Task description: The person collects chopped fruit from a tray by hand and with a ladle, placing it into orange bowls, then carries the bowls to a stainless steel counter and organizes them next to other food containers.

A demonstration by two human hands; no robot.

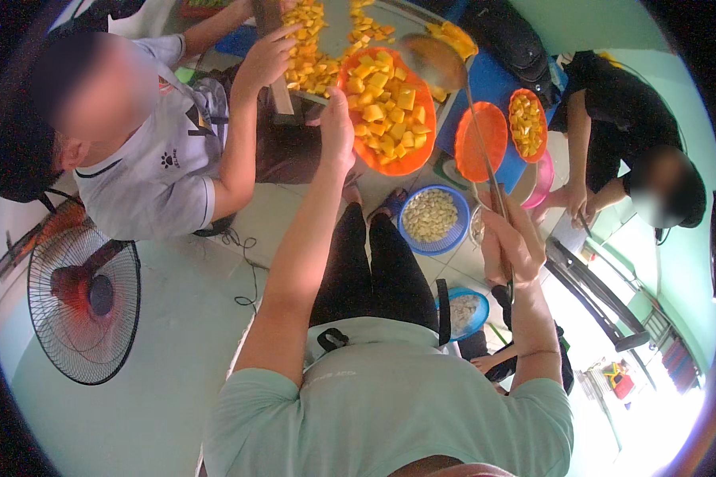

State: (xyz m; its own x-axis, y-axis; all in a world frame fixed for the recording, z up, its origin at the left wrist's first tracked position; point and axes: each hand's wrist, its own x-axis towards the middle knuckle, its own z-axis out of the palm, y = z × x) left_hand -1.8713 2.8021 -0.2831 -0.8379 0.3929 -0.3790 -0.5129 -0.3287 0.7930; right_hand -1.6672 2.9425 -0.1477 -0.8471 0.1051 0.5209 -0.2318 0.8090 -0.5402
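Observation:
My left hand (pixel 338 128) grips the left rim of an orange scalloped dish (pixel 428 149) heaped with yellow-orange fruit or vegetable cubes (pixel 388 110). In my right hand (pixel 513 241) is the handle of a long metal ladle (pixel 435 62), whose bowl is over the dish's upper right side. Behind the dish lies a metal tray (pixel 334 30) spread with more of the cut pieces (pixel 304 65). To the right, an orange dish (pixel 481 140) without cubes stands beside a smaller orange dish of cubes (pixel 526 125), both on a blue surface (pixel 513 173).
A person (pixel 155 137) at the left reaches towards the tray; another (pixel 626 119) bends down at the right. On the tiled floor stand a blue basket of pale pieces (pixel 432 219) and a light-blue bowl (pixel 483 310). A standing fan (pixel 83 304) is at the left, near a cable (pixel 244 262).

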